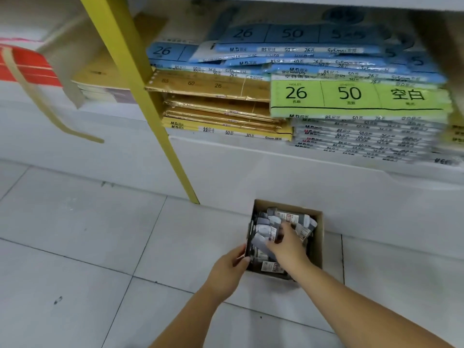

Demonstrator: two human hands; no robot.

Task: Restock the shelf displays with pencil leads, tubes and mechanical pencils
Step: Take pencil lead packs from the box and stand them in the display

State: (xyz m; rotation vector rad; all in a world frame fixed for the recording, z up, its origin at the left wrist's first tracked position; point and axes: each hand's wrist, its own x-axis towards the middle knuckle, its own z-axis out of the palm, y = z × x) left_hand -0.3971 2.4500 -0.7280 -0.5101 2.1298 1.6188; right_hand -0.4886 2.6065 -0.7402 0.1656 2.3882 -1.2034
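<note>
- Box [318, 238] of lead pkts [288, 217] sits on floor [100, 234] by shelf [251, 167], close for restocking.
- My L hand [229, 267] grips its rim to steady it.
- My R hand [286, 243] digs among pkts; can't tell if holding one.

packets [288, 217] blurred, partly hidden under right hand [288, 246]

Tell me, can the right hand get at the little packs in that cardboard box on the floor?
Probably yes. The box is open-topped, and the right hand is down among the packs with nothing covering them. The left hand holds the box's edge. Whether a pack is gripped is unclear.
</note>
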